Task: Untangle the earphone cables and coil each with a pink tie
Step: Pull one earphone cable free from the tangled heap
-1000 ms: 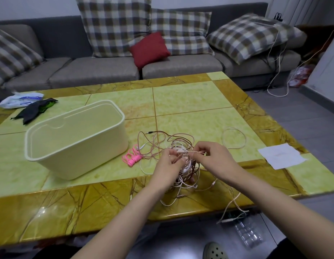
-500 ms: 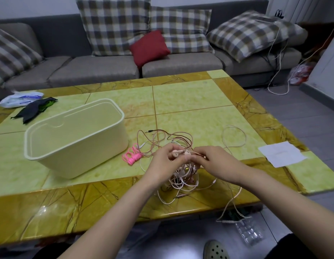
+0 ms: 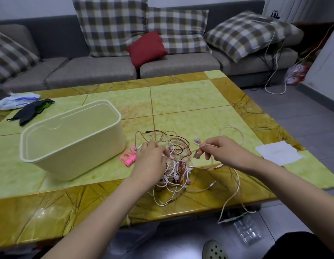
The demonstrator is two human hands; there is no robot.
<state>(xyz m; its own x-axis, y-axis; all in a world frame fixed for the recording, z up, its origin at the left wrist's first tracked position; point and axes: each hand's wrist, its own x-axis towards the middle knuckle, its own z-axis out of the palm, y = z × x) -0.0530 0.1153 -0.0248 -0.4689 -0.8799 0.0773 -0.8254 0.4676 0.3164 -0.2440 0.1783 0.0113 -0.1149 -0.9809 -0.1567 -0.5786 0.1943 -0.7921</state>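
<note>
Right hand (image 3: 226, 152) pinches a thin pink cable (image 3: 209, 146) — left hand (image 3: 149, 161) grips the wiry tangle (image 3: 178, 165).

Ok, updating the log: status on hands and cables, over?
Left hand grips cable tangle. Right hand pinches earbuds. Pink ties unused beside tub. Nothing coiled.

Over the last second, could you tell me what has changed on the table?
The right hand has pulled right, away from the left hand, drawing out two earbuds that it pinches. The left hand still holds the tangle. Box and ties have not moved.
</note>
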